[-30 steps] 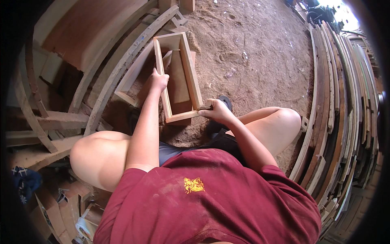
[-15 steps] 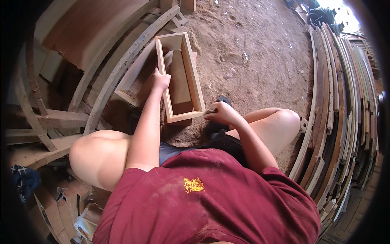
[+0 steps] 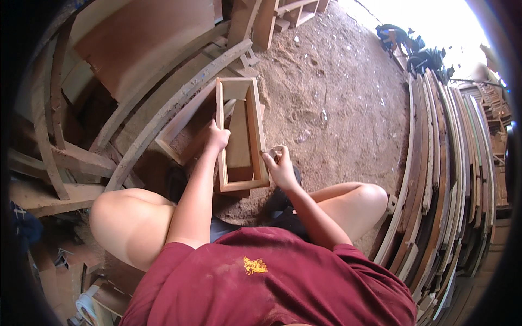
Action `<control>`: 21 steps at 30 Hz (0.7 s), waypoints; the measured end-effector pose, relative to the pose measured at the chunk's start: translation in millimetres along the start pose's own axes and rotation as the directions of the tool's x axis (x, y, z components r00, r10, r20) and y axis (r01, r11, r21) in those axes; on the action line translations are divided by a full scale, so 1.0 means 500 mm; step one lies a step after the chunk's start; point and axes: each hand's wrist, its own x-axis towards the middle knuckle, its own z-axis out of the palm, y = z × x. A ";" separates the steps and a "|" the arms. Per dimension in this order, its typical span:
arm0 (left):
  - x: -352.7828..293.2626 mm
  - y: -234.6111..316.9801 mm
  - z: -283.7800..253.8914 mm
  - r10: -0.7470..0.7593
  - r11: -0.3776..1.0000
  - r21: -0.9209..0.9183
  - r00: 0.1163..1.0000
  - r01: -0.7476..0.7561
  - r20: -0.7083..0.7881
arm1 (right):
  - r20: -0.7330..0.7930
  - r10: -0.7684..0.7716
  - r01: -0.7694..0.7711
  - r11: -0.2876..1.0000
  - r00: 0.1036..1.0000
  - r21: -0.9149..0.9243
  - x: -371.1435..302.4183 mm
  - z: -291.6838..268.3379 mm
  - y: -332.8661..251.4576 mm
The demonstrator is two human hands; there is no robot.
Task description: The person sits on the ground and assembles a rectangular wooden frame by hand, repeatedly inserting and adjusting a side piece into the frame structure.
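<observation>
A pale wooden drawer-like box point(image 3: 253, 127), long and open, stands in front of my legs. My left hand point(image 3: 218, 137) is closed around its left wall, the thumb over the rim. At the box's right wall, near the front corner, is my right hand point(image 3: 280, 169). Its fingers are curled and pinched against the wood; whatever small thing they hold is too hidden to name. Beneath and to the left of the box lies another wooden box point(image 3: 185, 119), tilted and partly covered by it.
Sawdust-covered ground point(image 3: 342, 119) stretches ahead. Long stacked boards point(image 3: 429, 179) line the right side. Curved timber pieces point(image 3: 157, 114) and a brown panel point(image 3: 147, 43) stand at left. Wooden furniture frames point(image 3: 296, 13) are at the far end, and a motorbike point(image 3: 424, 57) at far right.
My right hand has moved from the box's front right corner forward along its right wall. My left hand keeps its hold. The whole view has tilted up, showing more of the far ground.
</observation>
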 end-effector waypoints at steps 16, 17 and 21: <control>-0.013 -0.019 -0.027 -0.005 1.000 -0.002 0.996 0.005 -0.086 | 0.025 0.118 -0.101 0.927 0.993 -0.360 0.396 0.163 -0.017; -0.008 -0.019 -0.021 -0.006 1.000 -0.015 0.996 0.005 -0.084 | 0.026 0.102 -0.086 0.928 0.994 -0.364 0.431 0.166 -0.017; -0.002 -0.005 0.004 0.010 1.000 -0.024 0.999 -0.011 -0.047 | 0.149 -0.085 0.158 0.789 0.985 -0.593 0.582 0.148 0.036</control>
